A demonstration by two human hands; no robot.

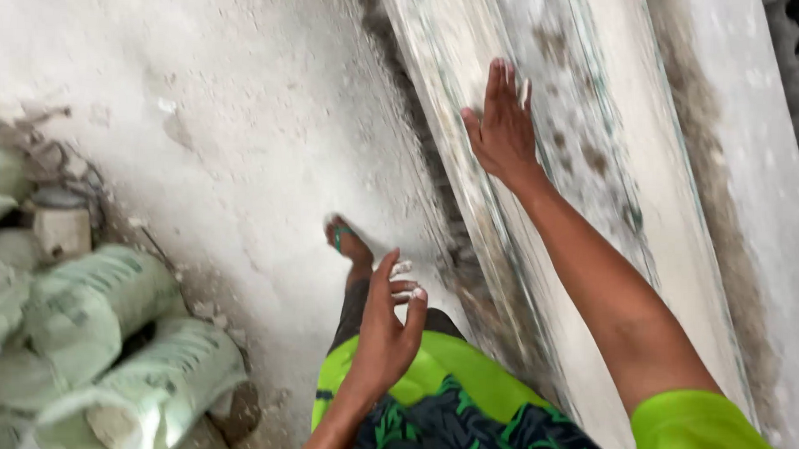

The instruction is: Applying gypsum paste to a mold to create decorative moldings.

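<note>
**Open palm on a leaning slab**

The right hand (pixel 502 126) lies flat against a long pale slab (pixel 586 196), fingers spread and straight, gripping nothing; the open palm seems meant to steady the piece or feel its face rather than lift it. The slab runs from the top of the view down toward the person's right side, and appears to lean on the pale wall (pixel 755 175) behind it. Its surface is whitish, streaked with greenish lines along its length and blotched with brown spots, with dust all over. The left hand (pixel 387 326) hangs free above the knee, fingers loosely curled and empty, clear of the slab. One foot in a green sandal (pixel 344 238) stands on the dusty floor (pixel 244 113). Stacked pale green sacks (pixel 104 329) lie well apart at the left.
</note>
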